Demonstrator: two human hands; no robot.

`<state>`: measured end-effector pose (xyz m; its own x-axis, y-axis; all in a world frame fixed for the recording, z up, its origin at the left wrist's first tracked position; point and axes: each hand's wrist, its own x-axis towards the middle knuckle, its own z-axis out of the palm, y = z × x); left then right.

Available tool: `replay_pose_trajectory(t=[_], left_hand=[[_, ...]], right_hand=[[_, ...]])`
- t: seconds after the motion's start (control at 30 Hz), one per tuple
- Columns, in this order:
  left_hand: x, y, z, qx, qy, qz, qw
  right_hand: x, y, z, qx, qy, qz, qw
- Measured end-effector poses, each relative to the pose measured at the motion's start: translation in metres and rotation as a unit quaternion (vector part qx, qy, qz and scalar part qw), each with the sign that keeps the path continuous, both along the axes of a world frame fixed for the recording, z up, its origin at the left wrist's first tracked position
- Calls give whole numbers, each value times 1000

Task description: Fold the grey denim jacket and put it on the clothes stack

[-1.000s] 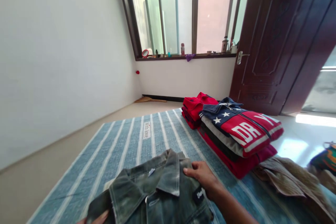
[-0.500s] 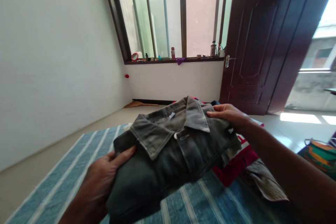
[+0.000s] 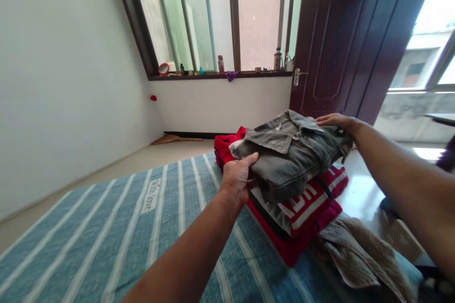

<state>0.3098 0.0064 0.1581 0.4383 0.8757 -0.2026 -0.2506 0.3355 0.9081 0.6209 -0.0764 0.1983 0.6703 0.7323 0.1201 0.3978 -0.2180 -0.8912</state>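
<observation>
A folded dark grey denim jacket (image 3: 287, 161) with its collar uppermost lies over a stack of folded clothes (image 3: 305, 220), mostly red with white lettering. My left hand (image 3: 236, 175) grips the jacket's near left edge, thumb on top and fingers hidden underneath. At the far right side, my right hand (image 3: 337, 123) holds the jacket by its shoulder, the fingers resting over the cloth and partly out of sight. Whether the jacket's whole underside touches the stack, I cannot tell.
The stack sits on a bed with a blue striped sheet (image 3: 142, 227). A brown fleecy garment (image 3: 362, 251) lies right of it. Beyond are a dark red door (image 3: 330, 47), a broom (image 3: 174, 138) on the floor and a windowsill (image 3: 241, 75) with bottles.
Both hands have carried the folded jacket away from me and to the right, from above the bed onto the clothes stack. The view has turned slightly right.
</observation>
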Motion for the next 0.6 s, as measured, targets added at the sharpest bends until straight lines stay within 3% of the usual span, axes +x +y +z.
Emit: replay_pose_trajectory(t=[0.13, 0.23, 0.33, 0.43, 0.53, 0.6], left_hand=[[13, 2, -32, -45, 43, -53, 997], [16, 5, -35, -34, 40, -57, 997], [17, 6, -29, -31, 52, -53, 997], [16, 4, -26, -33, 58, -54, 996], [13, 1, -26, -33, 56, -57, 996], [10, -2, -26, -32, 51, -59, 996]], right_hand=[[14, 3, -56, -55, 94, 17, 994], [18, 4, -72, -52, 97, -6, 994], [23, 4, -61, -56, 68, -43, 995], [21, 2, -37, -49, 0, -108, 993], [-2, 3, -14, -12, -134, -193, 972], [-29, 5, -7, 13, -235, -172, 956]])
